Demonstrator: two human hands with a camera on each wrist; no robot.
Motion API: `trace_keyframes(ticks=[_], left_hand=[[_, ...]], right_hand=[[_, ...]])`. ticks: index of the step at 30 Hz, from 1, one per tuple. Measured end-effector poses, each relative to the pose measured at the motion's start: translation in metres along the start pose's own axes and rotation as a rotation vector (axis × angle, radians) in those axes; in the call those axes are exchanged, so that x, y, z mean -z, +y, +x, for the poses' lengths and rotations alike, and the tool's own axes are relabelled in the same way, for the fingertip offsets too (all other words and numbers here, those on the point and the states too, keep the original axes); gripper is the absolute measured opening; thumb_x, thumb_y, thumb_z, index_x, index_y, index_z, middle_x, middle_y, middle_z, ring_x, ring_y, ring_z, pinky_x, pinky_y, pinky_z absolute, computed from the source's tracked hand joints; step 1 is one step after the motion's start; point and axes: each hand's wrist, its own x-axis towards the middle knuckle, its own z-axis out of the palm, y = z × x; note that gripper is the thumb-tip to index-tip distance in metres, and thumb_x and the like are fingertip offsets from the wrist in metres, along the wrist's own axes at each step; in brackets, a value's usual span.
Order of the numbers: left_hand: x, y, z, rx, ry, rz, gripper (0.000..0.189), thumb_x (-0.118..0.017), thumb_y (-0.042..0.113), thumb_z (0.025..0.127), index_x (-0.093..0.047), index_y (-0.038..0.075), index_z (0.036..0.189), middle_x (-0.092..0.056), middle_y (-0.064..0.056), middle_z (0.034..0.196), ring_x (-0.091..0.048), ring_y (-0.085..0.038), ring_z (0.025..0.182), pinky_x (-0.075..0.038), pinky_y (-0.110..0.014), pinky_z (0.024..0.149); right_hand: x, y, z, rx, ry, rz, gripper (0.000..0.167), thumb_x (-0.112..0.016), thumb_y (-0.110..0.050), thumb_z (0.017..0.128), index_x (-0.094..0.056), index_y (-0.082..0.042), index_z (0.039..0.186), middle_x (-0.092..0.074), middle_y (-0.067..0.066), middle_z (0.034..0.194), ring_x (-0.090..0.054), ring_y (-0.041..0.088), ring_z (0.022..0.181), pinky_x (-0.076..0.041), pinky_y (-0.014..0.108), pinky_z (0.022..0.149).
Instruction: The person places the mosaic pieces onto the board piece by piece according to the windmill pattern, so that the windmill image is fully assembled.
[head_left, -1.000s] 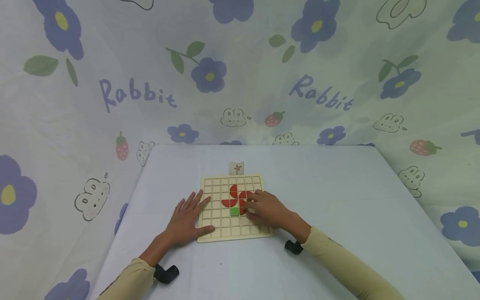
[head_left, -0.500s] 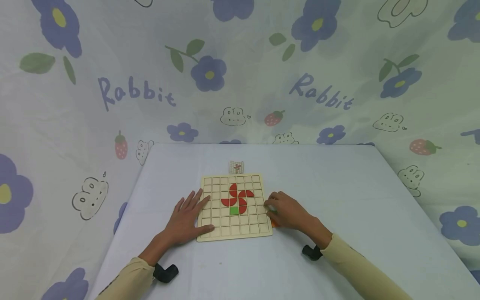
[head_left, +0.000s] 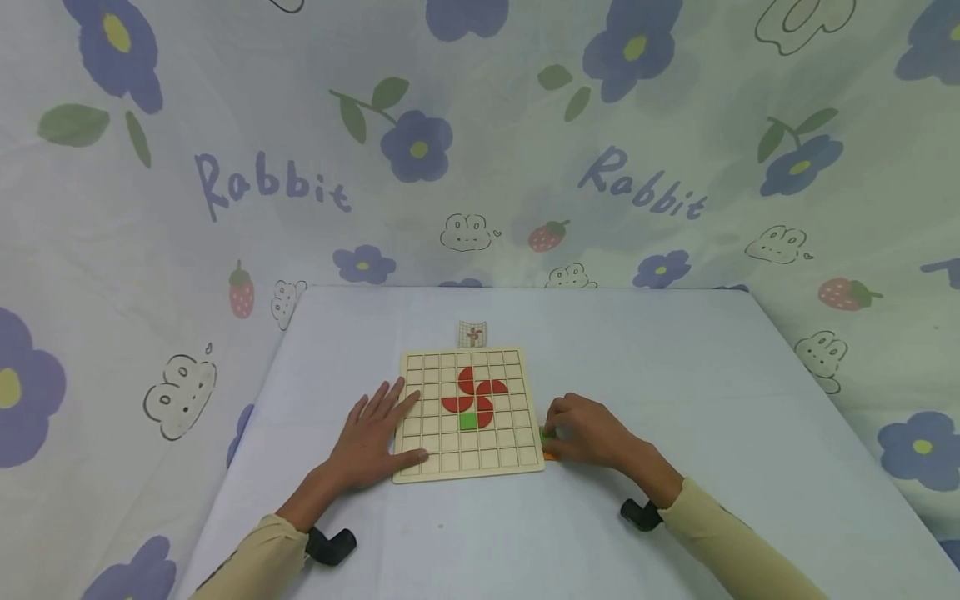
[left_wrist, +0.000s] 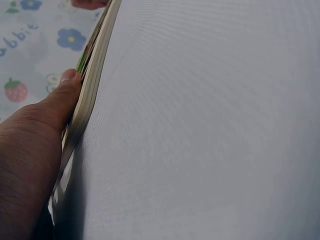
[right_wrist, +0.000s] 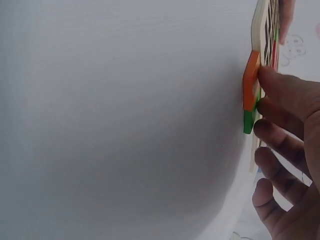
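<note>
My left hand lies flat with spread fingers on the left side of a wooden grid board. In the left wrist view, the left thumb rests along the board's edge. Several red quarter-round tiles form a pinwheel on the grid, and a green square tile sits just below them. Beside the board's right edge, my right hand has its thumb and index finger pinched at a green tile. An orange tile lies against it, partly under the thumb. The fingers cover part of both tiles.
Behind the board stands a small card with a red pinwheel picture on a grid. A white cloth covers the table. A patterned curtain hangs at the back and sides. Black wrist-camera mounts show below both wrists.
My right hand has moved right, off the red tiles and past the board's edge, down to the green and orange tiles. The left hand has stayed in place.
</note>
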Motion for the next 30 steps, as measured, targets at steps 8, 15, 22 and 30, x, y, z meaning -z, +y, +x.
trace_keyframes(ticks=[8, 15, 22, 30], left_hand=[[0.000, 0.001, -0.001, -0.002, 0.000, 0.005, 0.098, -0.056, 0.076, 0.081, -0.033, 0.016, 0.155, -0.019, -0.013, 0.162, -0.013, -0.037, 0.147, -0.012, -0.062, 0.112], [-0.002, 0.000, 0.000, -0.004, -0.001, 0.005, 0.099, -0.055, 0.077, 0.081, -0.032, 0.017, 0.155, -0.017, -0.012, 0.162, -0.012, -0.036, 0.147, -0.011, -0.061, 0.112], [-0.003, -0.002, 0.000, -0.004, 0.008, -0.002, 0.100, -0.056, 0.077, 0.080, -0.033, 0.016, 0.155, -0.017, -0.012, 0.162, -0.012, -0.036, 0.147, -0.011, -0.061, 0.112], [-0.003, -0.002, 0.000, 0.010, -0.012, -0.006, 0.100, -0.053, 0.079, 0.081, -0.030, 0.018, 0.156, -0.015, -0.010, 0.163, -0.009, -0.034, 0.148, -0.008, -0.060, 0.113]], right_hand=[[0.006, -0.001, -0.005, 0.026, -0.099, 0.065, 0.021, -0.087, -0.038, 0.073, -0.077, -0.024, 0.085, -0.055, -0.019, 0.086, -0.047, 0.002, 0.079, -0.046, 0.021, 0.069], [0.010, 0.001, -0.003, -0.017, -0.051, 0.047, 0.014, -0.087, -0.021, 0.075, -0.077, -0.020, 0.085, -0.059, -0.012, 0.089, -0.053, 0.006, 0.082, -0.050, 0.023, 0.070], [0.007, 0.011, -0.002, -0.117, 0.010, -0.030, 0.015, -0.087, -0.023, 0.076, -0.076, -0.021, 0.087, -0.059, -0.009, 0.101, -0.056, 0.011, 0.093, -0.052, 0.030, 0.076], [0.005, 0.012, -0.004, -0.082, 0.029, 0.016, 0.015, -0.088, -0.020, 0.074, -0.075, -0.023, 0.082, -0.059, -0.014, 0.092, -0.051, 0.007, 0.089, -0.051, 0.027, 0.073]])
